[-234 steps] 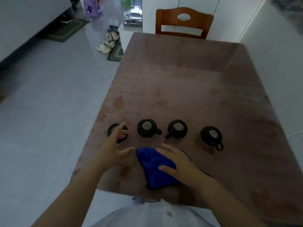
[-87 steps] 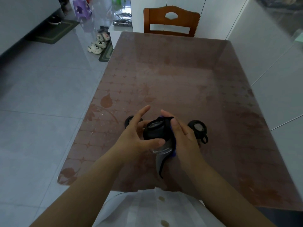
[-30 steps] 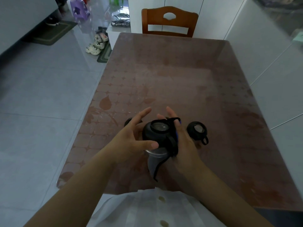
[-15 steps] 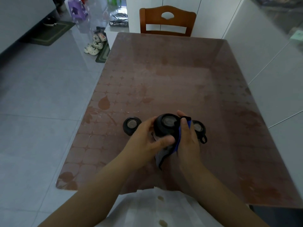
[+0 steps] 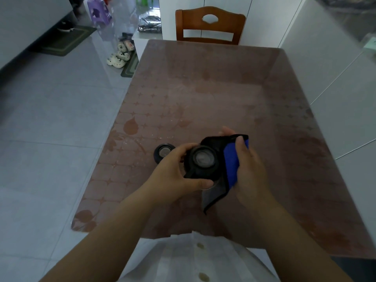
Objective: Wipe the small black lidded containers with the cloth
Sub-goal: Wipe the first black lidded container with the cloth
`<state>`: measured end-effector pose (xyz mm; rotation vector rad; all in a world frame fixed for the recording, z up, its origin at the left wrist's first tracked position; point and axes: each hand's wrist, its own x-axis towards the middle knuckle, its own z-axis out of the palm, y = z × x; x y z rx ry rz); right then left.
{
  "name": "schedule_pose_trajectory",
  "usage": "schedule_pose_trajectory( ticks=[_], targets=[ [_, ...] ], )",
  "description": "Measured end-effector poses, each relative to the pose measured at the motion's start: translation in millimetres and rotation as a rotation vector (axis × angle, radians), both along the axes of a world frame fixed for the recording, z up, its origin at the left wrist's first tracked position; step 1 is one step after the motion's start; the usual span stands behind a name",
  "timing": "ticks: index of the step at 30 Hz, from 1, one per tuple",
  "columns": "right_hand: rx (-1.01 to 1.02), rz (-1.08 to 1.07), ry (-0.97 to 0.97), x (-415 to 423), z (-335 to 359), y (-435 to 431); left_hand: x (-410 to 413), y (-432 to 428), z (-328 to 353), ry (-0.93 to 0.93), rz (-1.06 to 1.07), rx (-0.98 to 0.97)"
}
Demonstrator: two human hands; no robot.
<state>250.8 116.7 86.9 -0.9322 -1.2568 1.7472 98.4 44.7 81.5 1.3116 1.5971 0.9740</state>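
My left hand (image 5: pixel 175 171) grips a small black lidded container (image 5: pixel 202 161) held above the table, its clear-centred lid facing up. My right hand (image 5: pixel 249 169) holds the blue cloth (image 5: pixel 231 161) wrapped against the container's right side, with a grey corner of the cloth hanging below. Another black container (image 5: pixel 162 152) stands on the table just left of my left hand. The other containers are hidden behind my hands and the cloth.
The brown patterned table (image 5: pixel 213 94) stretches away from me, its left edge beside a tiled floor. A wooden chair (image 5: pixel 209 25) stands at the far end. White cabinets run along the right. Shoes (image 5: pixel 120 55) lie on the floor far left.
Both hands have shifted with the container a little to the right and away. The cloth now covers the container's right side more, hiding the rightmost container on the table.
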Motion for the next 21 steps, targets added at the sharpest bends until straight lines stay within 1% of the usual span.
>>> schedule_pose_trajectory(
  ticks=[1,3,4,5,7,10,13,15,19,21],
  targets=[
    [0.047,0.080,-0.054,0,4,0,1,0,0,0.041,-0.006,0.008],
    [0.176,0.238,-0.218,-5,8,-3,3,0,0,0.055,-0.021,0.040],
    [0.222,0.283,-0.271,-8,6,-5,4,0,1,0.060,-0.031,0.059],
    [0.236,0.300,-0.283,-10,3,-6,4,0,2,0.075,-0.035,0.073],
    [0.202,0.299,-0.237,-12,0,-7,3,-2,2,0.111,-0.032,0.063],
    [0.091,0.294,-0.123,-9,-3,-6,-1,-4,-3,0.134,-0.031,0.025],
    [0.066,0.273,-0.102,-9,-8,-7,-3,-5,-6,0.132,-0.040,0.007],
    [0.039,0.231,-0.079,-9,-9,-6,-5,-5,-7,0.118,-0.053,0.000],
    [-0.094,0.097,0.030,-5,-7,-2,-14,-7,-8,0.050,-0.035,0.000],
    [-0.116,0.102,0.056,-4,-5,-3,-18,-6,-6,0.055,-0.007,0.018]
  ],
)
